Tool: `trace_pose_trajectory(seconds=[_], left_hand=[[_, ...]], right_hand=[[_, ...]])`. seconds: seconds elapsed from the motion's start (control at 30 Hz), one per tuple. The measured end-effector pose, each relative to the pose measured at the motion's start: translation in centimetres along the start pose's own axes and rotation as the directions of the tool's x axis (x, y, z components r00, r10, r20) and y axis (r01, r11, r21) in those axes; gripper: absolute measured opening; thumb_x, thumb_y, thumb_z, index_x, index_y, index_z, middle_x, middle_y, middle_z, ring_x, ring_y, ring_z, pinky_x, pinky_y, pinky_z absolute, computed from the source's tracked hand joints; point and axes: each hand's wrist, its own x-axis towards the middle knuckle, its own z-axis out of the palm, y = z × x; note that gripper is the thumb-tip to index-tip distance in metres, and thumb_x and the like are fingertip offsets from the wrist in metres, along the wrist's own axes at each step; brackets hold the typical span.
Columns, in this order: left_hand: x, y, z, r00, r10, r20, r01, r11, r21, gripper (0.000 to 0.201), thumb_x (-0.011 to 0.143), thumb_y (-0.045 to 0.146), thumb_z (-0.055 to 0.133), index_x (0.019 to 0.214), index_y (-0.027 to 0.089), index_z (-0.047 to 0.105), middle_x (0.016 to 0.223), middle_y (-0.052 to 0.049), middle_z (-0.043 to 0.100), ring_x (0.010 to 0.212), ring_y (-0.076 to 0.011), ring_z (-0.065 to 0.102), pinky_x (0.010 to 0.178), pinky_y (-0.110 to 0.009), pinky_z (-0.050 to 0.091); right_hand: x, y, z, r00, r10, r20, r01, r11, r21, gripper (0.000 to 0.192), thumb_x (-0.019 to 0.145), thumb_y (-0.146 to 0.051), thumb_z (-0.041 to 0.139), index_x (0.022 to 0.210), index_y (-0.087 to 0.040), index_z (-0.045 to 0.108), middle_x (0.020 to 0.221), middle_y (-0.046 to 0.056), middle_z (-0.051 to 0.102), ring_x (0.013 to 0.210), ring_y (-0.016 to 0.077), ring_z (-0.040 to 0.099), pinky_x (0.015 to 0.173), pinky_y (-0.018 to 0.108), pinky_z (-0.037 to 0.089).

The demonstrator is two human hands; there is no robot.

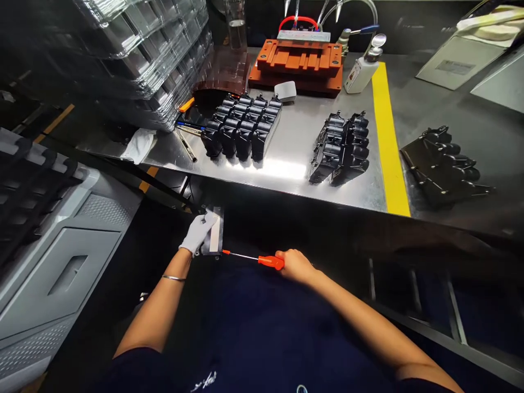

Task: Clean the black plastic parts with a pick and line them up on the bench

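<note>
My left hand [200, 232], in a white glove, is closed around a black plastic part [220, 232]. A pale strip runs along the part's face. Closed on the rear of an orange air blow gun [270, 262] is my bare right hand [298, 265]. Its thin metal nozzle points left, and the orange tip sits close to the lower right edge of the part; I cannot tell whether they touch. Both hands are in front of the bench, below its edge. Similar black ribbed parts stand on the bench in a left group [243, 128] and a right group [341, 147].
An orange fixture [298, 60] stands at the back of the steel bench [286, 188], beside a white pump bottle [362, 71]. Stacked clear trays [139, 49] rise at left. More black parts [448, 161] lie beyond the yellow tape [388, 142]. A grey crate [65, 262] stands at left.
</note>
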Motion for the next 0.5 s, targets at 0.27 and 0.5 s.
trace_pose_trajectory(seconds=[0.27, 0.5], left_hand=[[-0.6, 1.5, 2.9, 1.000, 0.010, -0.004, -0.009, 0.986, 0.165, 0.051, 0.076, 0.047, 0.067, 0.115, 0.017, 0.057, 0.116, -0.017, 0.067, 0.114, -0.0313, 0.060, 0.095, -0.041, 0.045], [-1.5, 1.7, 2.5, 0.994, 0.079, 0.075, -0.093, 0.974, 0.206, 0.055, 0.079, 0.046, 0.064, 0.124, 0.015, 0.054, 0.126, -0.019, 0.063, 0.118, -0.0312, 0.059, 0.098, -0.042, 0.044]], right_hand=[[0.4, -0.4, 0.8, 1.000, 0.014, -0.012, -0.014, 0.998, -0.066, 0.021, 0.078, -0.018, 0.053, 0.094, -0.022, 0.067, 0.074, 0.006, 0.069, 0.072, 0.0212, 0.065, 0.059, 0.026, 0.032], [1.1, 0.3, 0.8, 0.997, 0.064, -0.047, -0.066, 0.997, -0.039, 0.016, 0.081, -0.024, 0.056, 0.092, -0.023, 0.067, 0.077, 0.005, 0.070, 0.074, 0.0202, 0.066, 0.059, 0.025, 0.032]])
